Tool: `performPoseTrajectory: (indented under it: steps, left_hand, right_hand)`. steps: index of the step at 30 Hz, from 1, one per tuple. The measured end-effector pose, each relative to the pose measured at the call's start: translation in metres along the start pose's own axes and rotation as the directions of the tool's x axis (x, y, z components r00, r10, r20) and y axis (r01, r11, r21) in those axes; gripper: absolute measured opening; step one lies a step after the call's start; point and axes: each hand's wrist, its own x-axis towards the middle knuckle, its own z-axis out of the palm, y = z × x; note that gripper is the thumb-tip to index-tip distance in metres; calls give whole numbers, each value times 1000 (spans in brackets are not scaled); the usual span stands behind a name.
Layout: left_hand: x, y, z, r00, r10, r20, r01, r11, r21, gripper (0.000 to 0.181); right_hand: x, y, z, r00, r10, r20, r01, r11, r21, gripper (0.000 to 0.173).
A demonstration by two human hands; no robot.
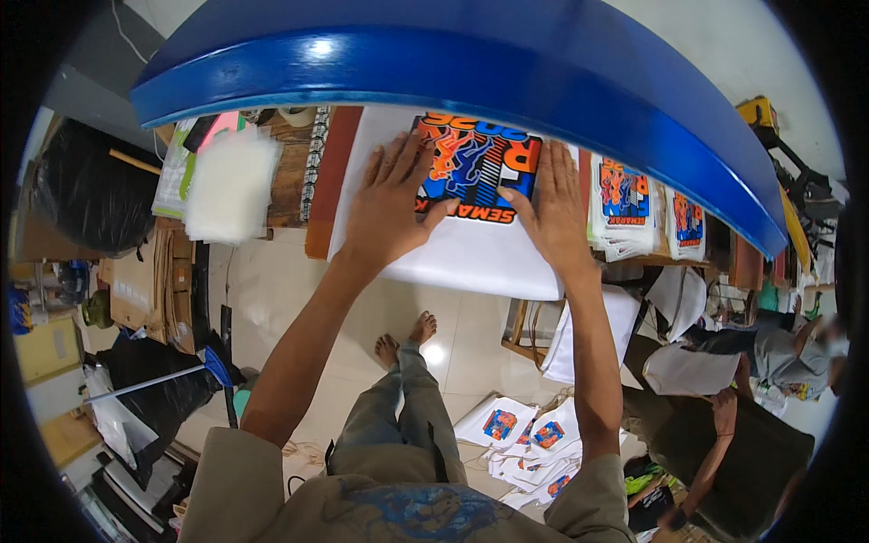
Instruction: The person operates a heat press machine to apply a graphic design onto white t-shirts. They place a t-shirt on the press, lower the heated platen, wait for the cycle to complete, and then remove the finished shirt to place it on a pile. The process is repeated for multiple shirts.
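Note:
A piece of white cloth (468,261) lies spread over a reddish-brown board (333,176) in front of me. On it sits a bright orange, blue and black print (475,166) that bears writing, upside down from my side. My left hand (394,203) rests flat on the cloth and the print's left edge, thumb spread. Along the right edge lies my right hand (557,210), its thumb on the print and its fingers pointing away from me. Neither hand grips anything. The blue housing (448,68) of what looks like a heat press hangs over the far edge and hides the fingertips' surroundings beyond.
To the left is a stack of translucent sheets (231,183). Stacked prints (621,197) lie at the right. White printed cloth pieces (536,441) with cords cover the floor at lower right. Another person (781,360) handles a white cloth (689,370). A blue-headed broom (217,366) is at left.

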Motion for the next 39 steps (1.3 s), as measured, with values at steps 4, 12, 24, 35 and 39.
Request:
performPoseTrajectory:
  steps: [4, 12, 24, 35, 39]
  left_hand:
    - [-1, 1, -2, 1000, -11, 0, 11, 1000, 11, 78]
    - [-1, 1, -4, 1000, -6, -16, 5, 1000, -27, 77]
    - [-2, 1, -3, 998, 1, -56, -3, 999, -33, 80]
    - [-7, -1, 1, 994, 24, -108, -27, 999, -26, 79]
    - [-7, -2, 0, 992, 43, -121, -47, 998, -36, 78]
  right_hand:
    - [-5, -1, 9, 999, 49, 12, -49, 998, -30, 104]
    - [-5, -1, 11, 997, 78, 21, -77, 996, -34, 108]
    - [-3, -2, 7, 998, 67, -21, -67, 998, -22, 95]
    - [-66, -50, -24, 997, 11, 75, -18, 996, 85, 79]
    - [-72, -49, -18, 997, -2, 80, 4, 1000, -28, 75]
